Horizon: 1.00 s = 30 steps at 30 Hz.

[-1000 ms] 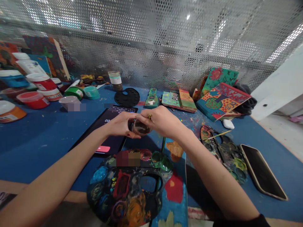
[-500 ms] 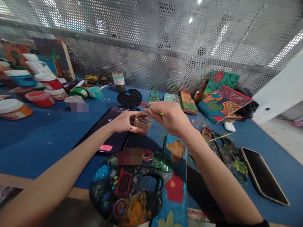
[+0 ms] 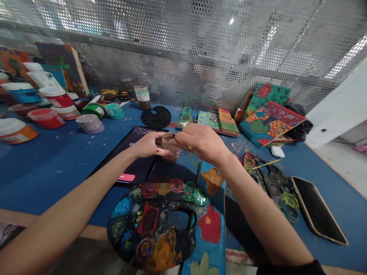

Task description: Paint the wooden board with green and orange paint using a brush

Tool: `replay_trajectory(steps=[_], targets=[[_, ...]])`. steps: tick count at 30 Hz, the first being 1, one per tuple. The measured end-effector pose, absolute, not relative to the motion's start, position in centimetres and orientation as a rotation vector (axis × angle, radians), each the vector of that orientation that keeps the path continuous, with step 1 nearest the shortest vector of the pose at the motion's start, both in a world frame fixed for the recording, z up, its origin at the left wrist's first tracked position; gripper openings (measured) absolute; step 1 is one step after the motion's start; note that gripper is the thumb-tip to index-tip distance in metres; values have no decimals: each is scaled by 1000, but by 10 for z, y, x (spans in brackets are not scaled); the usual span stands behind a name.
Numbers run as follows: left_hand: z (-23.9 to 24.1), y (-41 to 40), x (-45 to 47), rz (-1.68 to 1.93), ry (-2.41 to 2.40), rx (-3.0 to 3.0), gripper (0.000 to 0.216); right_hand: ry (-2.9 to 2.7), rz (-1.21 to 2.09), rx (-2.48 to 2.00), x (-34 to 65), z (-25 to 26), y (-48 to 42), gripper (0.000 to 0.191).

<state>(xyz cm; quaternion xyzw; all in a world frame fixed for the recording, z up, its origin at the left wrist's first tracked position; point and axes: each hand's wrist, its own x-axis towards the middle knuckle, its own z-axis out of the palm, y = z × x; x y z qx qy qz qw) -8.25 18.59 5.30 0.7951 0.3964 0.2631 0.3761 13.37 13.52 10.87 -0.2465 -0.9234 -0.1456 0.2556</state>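
My left hand and my right hand meet over the blue table, both gripping a small clear jar with brown paint inside. The left fingers wrap its left side. The right fingers pinch its rim from above and the right. A small yellow-green bit shows under the right fingers; I cannot tell what it is. The jar hangs just above the right edge of a dark tablet with a lit screen. A paint-smeared round palette lies nearest me, below the hands.
Paint tubs and lids crowd the back left. A black palette and painted wooden pieces line the perforated metal screen. A second palette and a dark slab lie right. A painted board lies beside the round palette, with a green stick on it.
Both hands have stayed together on the jar, shifting slightly up and away from me. The right fingers have moved from over the jar's mouth to its rim.
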Motion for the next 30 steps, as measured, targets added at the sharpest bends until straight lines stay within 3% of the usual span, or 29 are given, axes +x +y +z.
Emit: replay_trajectory(steps=[4,7,12,17,30], targets=[[48,187,-82,663,1008,2016,58,-2347,-72,-795,140,121,127,31],[47,186,-81,698,1039,2022,62,-2330,49,-900,146,131,122,21],[46,185,-80,797,1150,2061,71,-2460,-6,-1098,142,139,120,12],[45,186,-79,857,1272,2078,77,-2553,-84,-1161,137,137,125,18],[44,187,-83,920,1342,2114,70,-2532,-239,-1036,133,117,133,20]])
